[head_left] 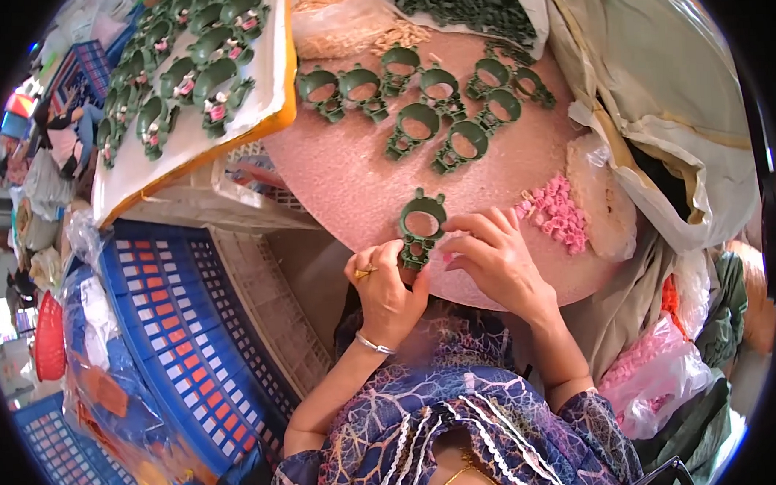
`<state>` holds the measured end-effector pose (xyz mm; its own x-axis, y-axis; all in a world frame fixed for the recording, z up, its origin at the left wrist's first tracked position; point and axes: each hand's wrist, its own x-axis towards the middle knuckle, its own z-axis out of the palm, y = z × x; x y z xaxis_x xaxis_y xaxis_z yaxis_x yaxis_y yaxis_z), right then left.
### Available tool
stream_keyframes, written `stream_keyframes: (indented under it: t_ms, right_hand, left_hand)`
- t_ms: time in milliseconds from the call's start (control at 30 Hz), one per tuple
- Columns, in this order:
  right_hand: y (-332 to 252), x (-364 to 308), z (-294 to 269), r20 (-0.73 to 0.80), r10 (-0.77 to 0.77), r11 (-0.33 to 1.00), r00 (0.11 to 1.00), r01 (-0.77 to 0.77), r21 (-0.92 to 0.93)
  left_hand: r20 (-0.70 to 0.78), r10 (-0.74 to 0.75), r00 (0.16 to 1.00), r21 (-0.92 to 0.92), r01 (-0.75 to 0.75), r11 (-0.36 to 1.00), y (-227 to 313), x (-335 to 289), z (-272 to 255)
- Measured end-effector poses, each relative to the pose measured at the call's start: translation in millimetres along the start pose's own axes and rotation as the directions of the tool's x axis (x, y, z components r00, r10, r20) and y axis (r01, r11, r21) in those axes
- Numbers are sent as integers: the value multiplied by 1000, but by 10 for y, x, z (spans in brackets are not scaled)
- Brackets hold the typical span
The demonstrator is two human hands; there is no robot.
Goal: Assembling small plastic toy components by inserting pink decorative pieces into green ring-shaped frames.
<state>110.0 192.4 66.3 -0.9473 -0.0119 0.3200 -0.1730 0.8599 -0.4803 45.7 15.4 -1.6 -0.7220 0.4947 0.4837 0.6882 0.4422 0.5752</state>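
My left hand (386, 295) grips the lower end of a green plastic toy part (423, 217) between thumb and fingers, over the table's near edge. The part has a large ring, two small knobs at its top and a smaller lower section. Close on its right is my right hand (501, 262), its fingers curled together. A spot of pink shows at its thumb tip; whether that is a nail or a small piece I cannot tell. Beyond my hands, several similar green parts (418, 128) lie on the round pink table (343, 188). Small pink pieces (560, 218) are heaped to the right.
At the far left stands a white, yellow-edged tray (268, 118) of green parts with pink and white bits. Bags of beige pieces (334, 31) and dark green pieces (465, 9) sit at the back. Blue baskets (186, 335) are at left, a large sack (683, 138) at right.
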Motion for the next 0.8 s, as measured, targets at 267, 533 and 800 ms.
stream_keyframes:
  t_ms: [267,533,800]
  right_hand:
    - [-73,462,18,278,-232,961,932,263,-79]
    - [-84,254,22,28,43,999,999,-42,-24]
    - [-273,31,305,-155,175,984,972,-179,-12]
  left_hand:
    - [12,-55,998,-32,55,998,-25,-24,2]
    - [-42,-6,999,-70,3,998,-86,-51,-39]
    - [-135,72,988,-81,-83,993,-8,3,-56]
